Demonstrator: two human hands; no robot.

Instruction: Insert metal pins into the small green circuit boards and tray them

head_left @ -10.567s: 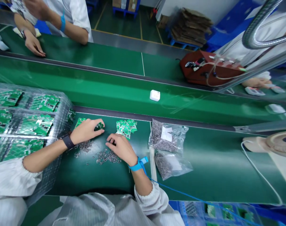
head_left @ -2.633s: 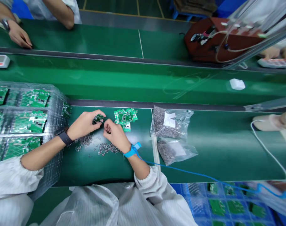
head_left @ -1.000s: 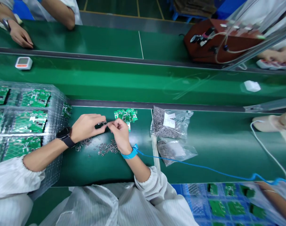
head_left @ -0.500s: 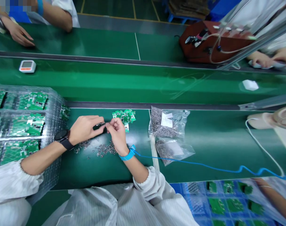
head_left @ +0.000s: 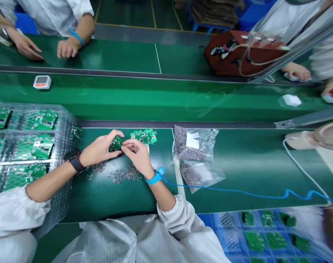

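Observation:
My left hand (head_left: pixel 96 150) is closed on a small green circuit board (head_left: pixel 116 143), gripping it by its edges between thumb and fingers, its face turned up. At the board's right edge, my right hand (head_left: pixel 139 155) has thumb and fingertips pinched together; whatever is between them is too small to make out. Several more circuit boards (head_left: pixel 145 136) lie overlapping just behind my right hand. Below the hands, small metal parts (head_left: pixel 126 174) are scattered in a loose pile, with another small heap (head_left: pixel 98 168) nearer my left wrist.
Clear trays (head_left: pixel 62 146) of circuit boards stand at left. Two plastic bags (head_left: pixel 210 140) of metal parts lie right of my hands. A blue wrist cord (head_left: pixel 237 191) crosses the table rightward. Blue trays (head_left: pixel 221 237) with boards sit at lower right. Co-workers' hands (head_left: pixel 69 48) show across the bench.
The circuit board has turned from nearly edge-on to showing its face. My left fingers have spread wider around it, and my right wrist has shifted slightly right. A co-worker's hand has come down onto the far bench.

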